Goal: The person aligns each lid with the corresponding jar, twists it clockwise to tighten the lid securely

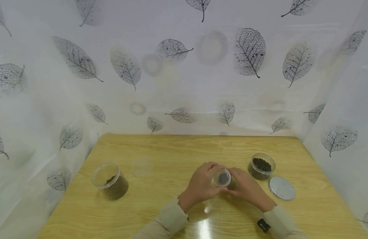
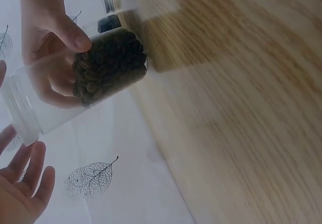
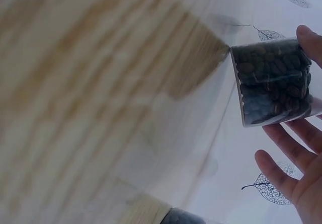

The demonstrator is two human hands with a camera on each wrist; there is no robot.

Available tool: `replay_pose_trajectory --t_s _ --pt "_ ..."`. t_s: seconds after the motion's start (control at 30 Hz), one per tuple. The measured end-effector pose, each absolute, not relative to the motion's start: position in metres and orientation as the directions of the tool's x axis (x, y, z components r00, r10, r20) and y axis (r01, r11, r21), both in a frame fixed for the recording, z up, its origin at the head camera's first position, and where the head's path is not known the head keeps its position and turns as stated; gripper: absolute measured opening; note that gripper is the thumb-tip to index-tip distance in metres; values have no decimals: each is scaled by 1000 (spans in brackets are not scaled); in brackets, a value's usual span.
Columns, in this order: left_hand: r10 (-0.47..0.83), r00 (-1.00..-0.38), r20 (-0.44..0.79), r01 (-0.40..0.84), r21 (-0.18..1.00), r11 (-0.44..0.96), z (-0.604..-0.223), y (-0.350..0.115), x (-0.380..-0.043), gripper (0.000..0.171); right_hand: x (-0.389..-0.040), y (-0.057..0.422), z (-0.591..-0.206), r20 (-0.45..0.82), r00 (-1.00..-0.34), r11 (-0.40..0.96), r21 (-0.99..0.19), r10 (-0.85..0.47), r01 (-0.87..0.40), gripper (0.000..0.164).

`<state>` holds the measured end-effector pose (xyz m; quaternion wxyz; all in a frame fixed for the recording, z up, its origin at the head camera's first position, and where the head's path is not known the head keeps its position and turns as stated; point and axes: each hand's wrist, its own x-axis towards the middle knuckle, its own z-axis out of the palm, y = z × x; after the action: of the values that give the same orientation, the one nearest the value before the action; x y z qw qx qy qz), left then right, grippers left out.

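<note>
2 hands, the left hand (image 1: 201, 183) and the right hand (image 1: 246, 186), are clamping 1 clear jar (image 1: 223, 178) between them, right of the middle of the table (image 1: 175, 151). The left hand is curling its fingers and thumb about the jar's top, while the right hand is wrapping the body lower down. Dark beans (image 2: 111, 65) are filling the jar's lower part; whether its base is touching the wood, I cannot tell. Just beyond the right hand, a bean-filled open jar (image 1: 260, 174) is standing, with a silver lid (image 1: 281, 188) lying just beside it. Well to the left, a larger jar (image 1: 116, 189) is holding dark contents, and a clear disc (image 1: 142, 167) is lying near it. Leaf-printed sheeting (image 1: 184, 86) is hanging behind.
</note>
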<state>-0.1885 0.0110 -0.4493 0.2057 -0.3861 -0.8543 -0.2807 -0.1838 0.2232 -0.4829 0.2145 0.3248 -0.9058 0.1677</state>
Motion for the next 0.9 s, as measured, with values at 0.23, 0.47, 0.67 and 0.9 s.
replay_pose_trajectory --t_s 0.23,0.47,0.67,0.9 --pt "516 -618 593 761 286 582 -451 13 -187 78 -181 227 -482 481 -716 739 -187 -506 -647 71" --pt "523 -618 588 769 313 557 -449 13 -186 68 -181 229 -483 485 -710 734 -183 -511 -654 68" --pt "562 -619 548 783 383 489 -449 10 -188 65 -182 229 -483 477 -716 722 -217 -509 -657 66" --pt "630 -560 539 829 370 420 -450 6 -192 66 -181 231 -481 464 -705 723 -179 -536 -667 71"
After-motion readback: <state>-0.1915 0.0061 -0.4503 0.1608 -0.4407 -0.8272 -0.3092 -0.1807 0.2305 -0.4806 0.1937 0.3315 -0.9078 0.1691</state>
